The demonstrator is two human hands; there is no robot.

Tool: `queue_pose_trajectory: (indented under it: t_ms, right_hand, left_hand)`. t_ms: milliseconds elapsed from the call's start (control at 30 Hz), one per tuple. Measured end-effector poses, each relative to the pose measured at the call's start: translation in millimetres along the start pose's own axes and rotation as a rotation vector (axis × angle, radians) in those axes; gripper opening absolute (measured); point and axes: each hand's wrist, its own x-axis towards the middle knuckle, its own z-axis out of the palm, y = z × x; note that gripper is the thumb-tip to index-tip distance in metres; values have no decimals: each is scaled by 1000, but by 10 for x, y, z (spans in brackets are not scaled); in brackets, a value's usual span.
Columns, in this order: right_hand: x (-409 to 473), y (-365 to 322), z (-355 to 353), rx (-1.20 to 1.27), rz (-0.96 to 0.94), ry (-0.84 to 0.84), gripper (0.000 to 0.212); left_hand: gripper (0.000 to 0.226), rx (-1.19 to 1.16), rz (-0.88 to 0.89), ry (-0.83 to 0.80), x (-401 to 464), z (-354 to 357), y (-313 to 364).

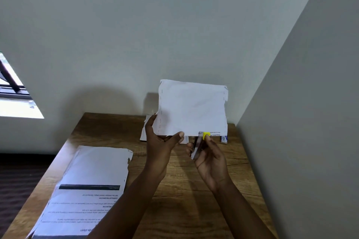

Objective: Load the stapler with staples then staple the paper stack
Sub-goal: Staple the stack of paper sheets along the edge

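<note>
A wooden table (194,190) bears a printed paper stack (87,186) near-left and more sheets (144,132) at the back.

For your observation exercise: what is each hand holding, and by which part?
Left hand pinches the white paper stack at its lower edge. Right hand grips the small silver stapler with yellow tip around its body.

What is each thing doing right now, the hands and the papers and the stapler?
Left hand: pinching the held paper's lower edge.
Right hand: gripping the stapler.
Stapler: at the held paper's bottom edge.
Held paper: lifted upright.
Printed stack: lying flat on the table.
</note>
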Motion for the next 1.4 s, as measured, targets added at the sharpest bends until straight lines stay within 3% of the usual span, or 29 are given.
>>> queue_pose_trajectory:
  t_ms: [200, 333, 533, 600, 700, 733, 900, 1267, 1400]
  right_hand:
    - [122, -225, -53, -146, -79, 190, 19]
    - [168, -397, -27, -194, -161, 303, 11]
    - [184, -608, 63, -304, -202, 457, 29]
    - [195, -669, 95, -311, -163, 508, 29]
    - [201, -768, 143, -268, -43, 563, 24]
    - [202, -800, 157, -245, -3, 568, 22]
    - [198, -902, 169, -129, 77, 564, 28]
    - [174, -974, 142, -115, 94, 548, 25]
    - [172, -959, 183, -188, 90, 472, 21]
  left_hand:
    - [92, -46, -77, -7, 13, 2, 15]
    - [94, -24, -94, -32, 21, -22, 26]
    - [106, -45, -107, -187, 66, -47, 105]
    - [82, 4, -81, -211, 69, -29, 136]
    - [18, 83, -55, -148, 58, -2, 189]
    - [10, 112, -50, -121, 55, 0, 192]
    - [27, 143, -108, -61, 57, 14, 184]
    - [22, 59, -199, -15, 94, 53, 145]
    - [24, -33, -210, 2, 90, 77, 161]
